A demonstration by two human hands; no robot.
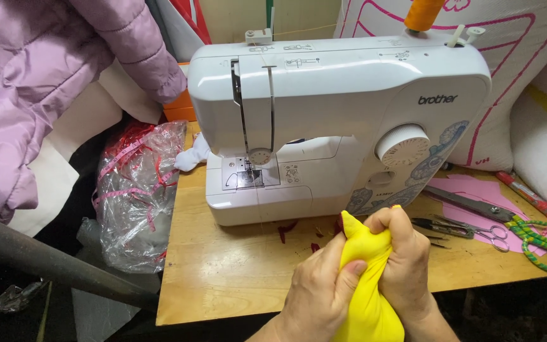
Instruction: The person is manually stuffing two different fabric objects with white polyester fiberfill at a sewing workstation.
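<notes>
A clear plastic bag (135,193) holding pink and red ribbon hangs beside the bench (223,272). Behind stands a white sewing machine (337,120). The left hand (318,294) and right hand (406,263) each close their grip on yellow fabric (367,266) above the bench's front edge. Scissors (508,221) lie rightmost.

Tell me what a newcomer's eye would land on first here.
The white sewing machine fills the middle of the wooden table, an orange thread spool on top. In front, the left hand and right hand squeeze a bright yellow cloth piece. Scissors with green-wrapped handles lie at right.
</notes>
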